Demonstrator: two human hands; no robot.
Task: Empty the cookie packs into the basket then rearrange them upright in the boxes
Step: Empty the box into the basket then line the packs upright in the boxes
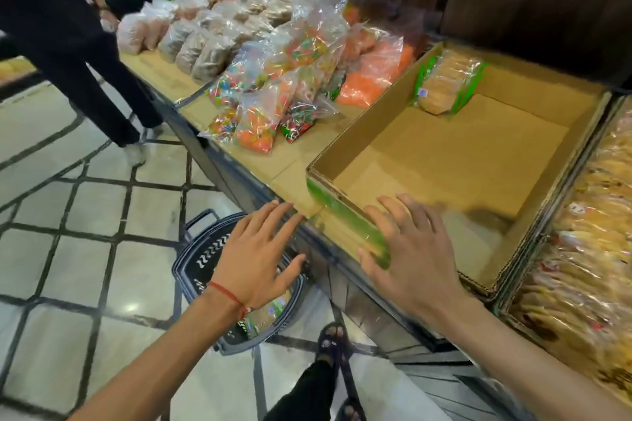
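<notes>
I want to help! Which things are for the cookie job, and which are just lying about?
For the job: basket, box, far cookie pack in it, near cookie pack in the right hand.
Just lying about: candy bags, brown snack bags.

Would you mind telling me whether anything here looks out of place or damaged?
No spills. The cardboard box has a ragged-looking near right rim, and the cookie pack in the right hand lies slanted across its near wall, not upright.
</notes>
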